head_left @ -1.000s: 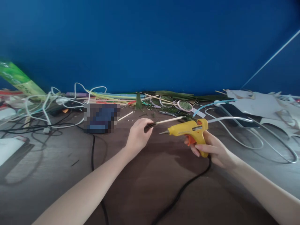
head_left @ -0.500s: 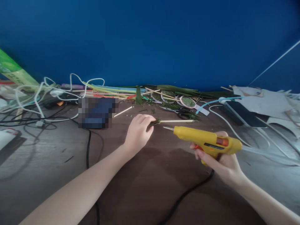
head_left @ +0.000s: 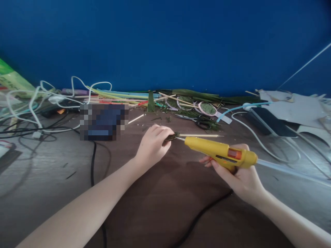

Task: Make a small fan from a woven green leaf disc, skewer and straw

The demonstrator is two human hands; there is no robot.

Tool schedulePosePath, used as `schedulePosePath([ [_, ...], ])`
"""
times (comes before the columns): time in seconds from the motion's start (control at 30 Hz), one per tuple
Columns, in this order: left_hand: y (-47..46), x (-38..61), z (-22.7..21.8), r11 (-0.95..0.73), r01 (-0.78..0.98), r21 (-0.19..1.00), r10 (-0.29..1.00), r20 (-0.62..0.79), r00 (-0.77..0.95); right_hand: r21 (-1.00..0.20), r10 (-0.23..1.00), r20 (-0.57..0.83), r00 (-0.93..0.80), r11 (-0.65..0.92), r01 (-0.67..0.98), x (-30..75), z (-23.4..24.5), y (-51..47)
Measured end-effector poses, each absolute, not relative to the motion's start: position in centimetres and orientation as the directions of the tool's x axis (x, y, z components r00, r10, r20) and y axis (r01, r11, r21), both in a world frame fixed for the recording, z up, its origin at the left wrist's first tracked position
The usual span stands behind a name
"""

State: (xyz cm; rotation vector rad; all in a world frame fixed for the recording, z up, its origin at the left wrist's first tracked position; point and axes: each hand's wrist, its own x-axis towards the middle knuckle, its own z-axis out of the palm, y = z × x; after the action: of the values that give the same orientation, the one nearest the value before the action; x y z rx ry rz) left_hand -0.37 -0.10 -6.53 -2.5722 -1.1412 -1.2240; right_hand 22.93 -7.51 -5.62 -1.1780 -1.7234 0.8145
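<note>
My left hand (head_left: pixel 154 144) is closed on a dark green folded leaf piece (head_left: pixel 170 137). A pale wooden stick (head_left: pixel 199 135) extends rightward from the leaf. The fingers hide most of the leaf and the stick's left end. In my right hand (head_left: pixel 241 175) is a yellow hot glue gun (head_left: pixel 214 148), gripped by its handle. Its metal nozzle points left and is at the leaf's right end, seemingly touching it. A clear glue stick (head_left: pixel 281 169) protrudes from the back of the gun.
Black-handled scissors (head_left: pixel 199 121), leaf strips (head_left: pixel 193 93) and round woven pieces (head_left: pixel 207 108) lie along the blue wall. A blurred dark object (head_left: pixel 104 122) and white cables (head_left: pixel 38 103) sit left. A phone (head_left: pixel 274 123) lies right. The gun's black cord (head_left: pixel 199 217) crosses the table.
The glue gun has moved left, bringing its nozzle from a gap beside the leaf to the leaf's end. My left hand keeps its hold and has barely moved.
</note>
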Motion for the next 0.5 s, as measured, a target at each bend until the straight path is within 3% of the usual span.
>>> schedulePosePath([
  [0.3,0.1,-0.3,-6.3,-0.723,0.642,0.256,0.622,0.645,0.444,-0.892,0.956,0.249,-0.154,0.288,0.35,23.4,-6.0,-7.5],
  [0.5,0.1,-0.3,-6.4,-0.722,0.593,0.357,0.667,0.586,0.461,-0.881,0.956,0.226,-0.184,0.282,0.379,24.1,-6.4,-7.6],
])
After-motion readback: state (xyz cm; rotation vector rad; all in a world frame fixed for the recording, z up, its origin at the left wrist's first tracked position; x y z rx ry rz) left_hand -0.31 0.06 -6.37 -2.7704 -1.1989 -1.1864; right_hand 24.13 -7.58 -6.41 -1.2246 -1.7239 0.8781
